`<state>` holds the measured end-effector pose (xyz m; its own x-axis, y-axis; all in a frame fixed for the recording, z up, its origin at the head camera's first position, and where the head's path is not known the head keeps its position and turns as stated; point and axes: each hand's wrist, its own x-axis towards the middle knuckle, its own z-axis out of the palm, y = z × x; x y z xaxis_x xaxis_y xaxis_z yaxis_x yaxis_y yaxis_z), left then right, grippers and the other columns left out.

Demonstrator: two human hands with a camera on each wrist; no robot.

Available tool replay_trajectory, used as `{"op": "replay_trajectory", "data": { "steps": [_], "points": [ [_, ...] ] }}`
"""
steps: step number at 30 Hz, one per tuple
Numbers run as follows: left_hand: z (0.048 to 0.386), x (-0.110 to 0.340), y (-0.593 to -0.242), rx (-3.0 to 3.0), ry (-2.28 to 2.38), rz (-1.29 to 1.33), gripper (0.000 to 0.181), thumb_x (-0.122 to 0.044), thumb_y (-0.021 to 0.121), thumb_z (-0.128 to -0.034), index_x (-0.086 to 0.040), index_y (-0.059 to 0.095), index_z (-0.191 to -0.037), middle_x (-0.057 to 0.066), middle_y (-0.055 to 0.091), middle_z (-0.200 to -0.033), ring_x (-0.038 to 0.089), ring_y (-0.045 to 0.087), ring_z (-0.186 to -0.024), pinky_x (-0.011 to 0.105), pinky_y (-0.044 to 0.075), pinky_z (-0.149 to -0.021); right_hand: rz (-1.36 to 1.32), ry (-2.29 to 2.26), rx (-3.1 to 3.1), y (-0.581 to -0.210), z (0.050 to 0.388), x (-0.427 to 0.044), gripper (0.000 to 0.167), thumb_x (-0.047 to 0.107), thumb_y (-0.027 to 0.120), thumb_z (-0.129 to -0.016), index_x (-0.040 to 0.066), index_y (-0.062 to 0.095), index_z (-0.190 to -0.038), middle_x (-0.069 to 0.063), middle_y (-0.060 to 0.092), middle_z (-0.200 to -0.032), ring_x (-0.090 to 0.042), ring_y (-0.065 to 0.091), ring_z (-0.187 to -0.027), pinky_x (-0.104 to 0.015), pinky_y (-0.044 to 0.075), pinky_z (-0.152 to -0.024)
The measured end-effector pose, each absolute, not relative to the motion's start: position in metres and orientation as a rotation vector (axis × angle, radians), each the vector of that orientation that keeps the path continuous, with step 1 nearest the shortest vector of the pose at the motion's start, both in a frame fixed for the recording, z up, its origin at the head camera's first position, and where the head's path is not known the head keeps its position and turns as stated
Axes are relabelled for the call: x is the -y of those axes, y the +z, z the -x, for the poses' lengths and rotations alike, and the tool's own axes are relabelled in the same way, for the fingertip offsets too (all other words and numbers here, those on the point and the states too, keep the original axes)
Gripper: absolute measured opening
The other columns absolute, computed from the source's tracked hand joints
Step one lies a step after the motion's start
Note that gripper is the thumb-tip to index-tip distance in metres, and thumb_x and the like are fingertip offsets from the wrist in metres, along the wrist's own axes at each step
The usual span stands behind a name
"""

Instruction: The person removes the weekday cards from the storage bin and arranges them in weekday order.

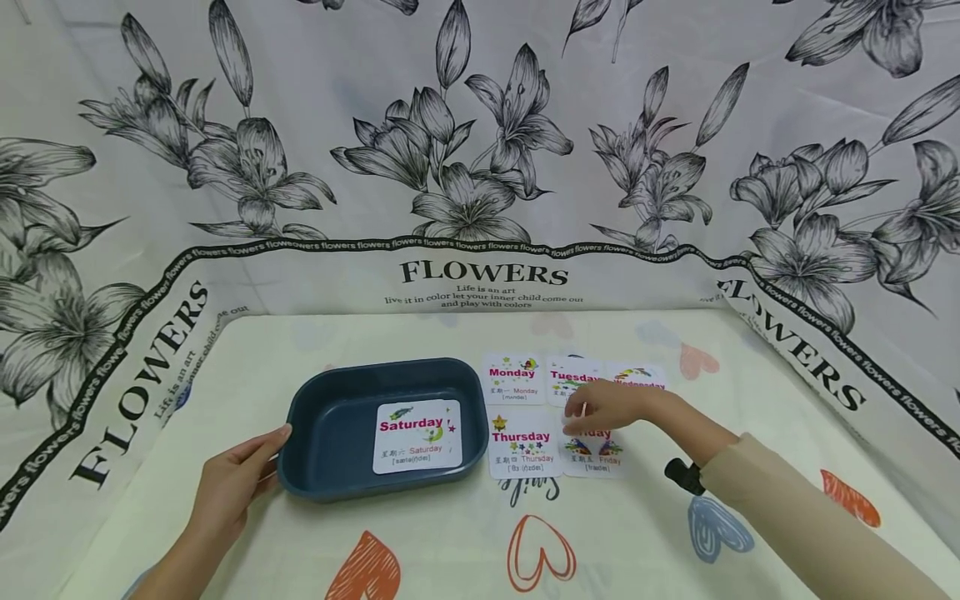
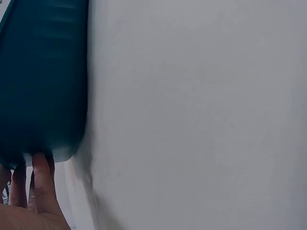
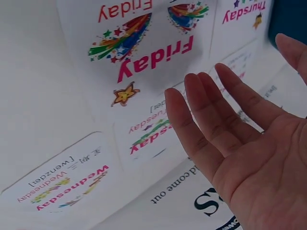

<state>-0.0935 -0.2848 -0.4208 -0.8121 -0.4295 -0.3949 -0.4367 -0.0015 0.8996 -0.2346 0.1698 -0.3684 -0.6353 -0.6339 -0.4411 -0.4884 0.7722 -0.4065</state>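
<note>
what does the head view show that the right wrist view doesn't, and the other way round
Only the head view shows the Saturday card lying in the dark blue tray and the left hand at the tray's end.

Only the right wrist view shows the palm of the right hand and the yellow star on the Friday card, which the head view hides behind the fingers.

Both show the right hand, the Tuesday card, Wednesday card, Thursday card and Friday card, and the tray, though just a corner from the wrist.

Head view: Tuesday card [image 1: 572,372] and Friday card [image 1: 592,461] partly behind right grip [image 1: 606,405]
</note>
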Motion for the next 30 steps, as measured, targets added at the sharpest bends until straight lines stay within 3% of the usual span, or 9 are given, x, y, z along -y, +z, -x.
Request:
{"op": "replay_trajectory", "data": {
  "steps": [13, 23, 30],
  "points": [
    [0.092, 0.284, -0.422, -2.203, 2.036, 0.932, 0.012, -0.047, 0.071, -0.0764, -0.040, 0.065, -0.069, -0.024, 0.062, -0.073, -0.004, 0.062, -0.068, 0.017, 0.053, -0.059, 0.962, -0.278, -2.343, -0.350, 0.236, -0.127, 0.042, 0.037, 0.064, -0.085, 0.006, 0.062, -0.114, -0.004, 0.061, -0.110, -0.020, 0.056, -0.098, -0.032, 0.048, -0.081],
    [0.092, 0.283, -0.420, -2.220, 2.032, 0.959, 0.012, -0.048, 0.071, -0.0761, -0.040, 0.063, -0.071, -0.025, 0.062, -0.074, -0.004, 0.062, -0.069, 0.017, 0.053, -0.059, 1.118, -0.253, -2.283, -0.332, 0.238, -0.094, 0.033, 0.037, 0.064, -0.084, 0.011, 0.064, -0.104, 0.007, 0.061, -0.096, -0.011, 0.055, -0.090, -0.025, 0.048, -0.076],
    [0.090, 0.284, -0.420, -2.215, 2.036, 0.932, 0.012, -0.047, 0.071, -0.0761, -0.039, 0.064, -0.071, -0.024, 0.062, -0.074, -0.003, 0.062, -0.068, 0.017, 0.053, -0.059, 1.161, -0.291, -2.238, -0.322, 0.237, -0.074, 0.024, 0.035, 0.065, -0.084, 0.014, 0.063, -0.096, 0.008, 0.060, -0.089, -0.010, 0.055, -0.086, -0.023, 0.048, -0.073]
  ]
}}
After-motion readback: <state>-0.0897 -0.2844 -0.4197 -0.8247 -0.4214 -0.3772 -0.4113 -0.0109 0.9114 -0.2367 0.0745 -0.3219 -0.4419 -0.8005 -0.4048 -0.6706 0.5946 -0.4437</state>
